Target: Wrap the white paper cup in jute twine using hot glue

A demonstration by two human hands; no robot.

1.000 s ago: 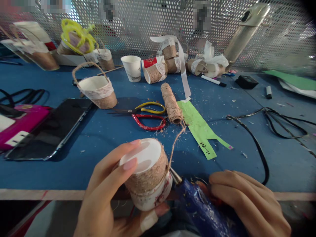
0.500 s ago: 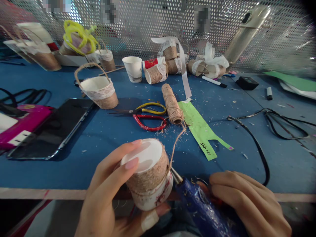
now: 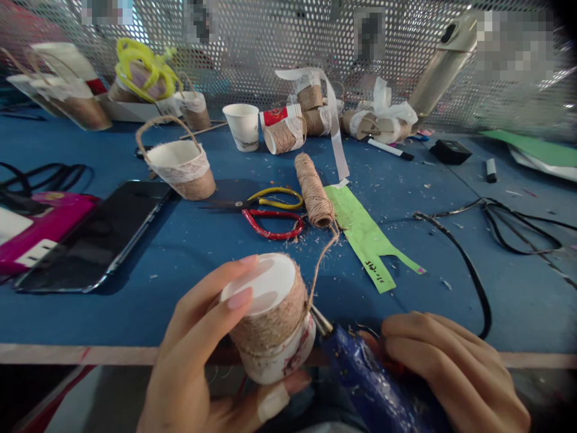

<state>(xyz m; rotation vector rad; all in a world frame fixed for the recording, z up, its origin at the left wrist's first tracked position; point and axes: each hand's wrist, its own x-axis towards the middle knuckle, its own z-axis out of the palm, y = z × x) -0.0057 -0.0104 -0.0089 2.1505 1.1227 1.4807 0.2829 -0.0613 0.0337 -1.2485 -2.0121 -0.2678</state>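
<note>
My left hand (image 3: 198,367) grips an upturned paper cup (image 3: 270,319) whose upper part is wrapped in brown twine. A strand of twine runs from the cup up to the twine spool (image 3: 312,189) lying on the blue table. My right hand (image 3: 455,370) is closed round a blue glue gun (image 3: 374,388), and its metal nozzle touches the cup's side just under the twine wrap. Both hands are at the near table edge.
Scissors (image 3: 265,210) with red and yellow handles lie beside the spool, next to a green paper strip (image 3: 365,234). A finished twine basket cup (image 3: 180,165), a phone (image 3: 99,231), a pink case (image 3: 36,231), black cables (image 3: 478,264) and several wrapped cups at the back surround the work spot.
</note>
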